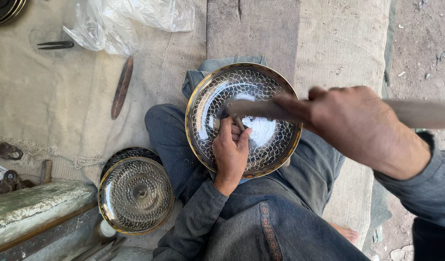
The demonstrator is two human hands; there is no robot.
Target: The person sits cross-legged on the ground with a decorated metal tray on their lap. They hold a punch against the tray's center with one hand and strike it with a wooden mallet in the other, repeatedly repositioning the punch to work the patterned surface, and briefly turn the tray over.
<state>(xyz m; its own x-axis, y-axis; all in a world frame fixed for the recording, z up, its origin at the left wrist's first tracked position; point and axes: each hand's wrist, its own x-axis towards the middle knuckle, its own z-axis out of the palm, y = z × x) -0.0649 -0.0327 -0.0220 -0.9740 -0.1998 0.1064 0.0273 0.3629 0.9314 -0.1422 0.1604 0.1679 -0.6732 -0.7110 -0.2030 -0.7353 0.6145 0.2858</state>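
A stack of patterned metal plates [135,194] sits at the cloth's [53,101] lower left edge; a crumpled plastic bag [130,19], tweezers [55,45] and a dark wooden stick [122,87] lie farther up.

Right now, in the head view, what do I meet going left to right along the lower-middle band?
Weathered block → stacked engraved plates → left hand holding a punch on the lap plate → right hand gripping the blurred hammer handle.

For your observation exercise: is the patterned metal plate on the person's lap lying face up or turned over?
Face up. The plate shows its scale-patterned inner surface and gold rim, and the left hand presses a small tool onto it.
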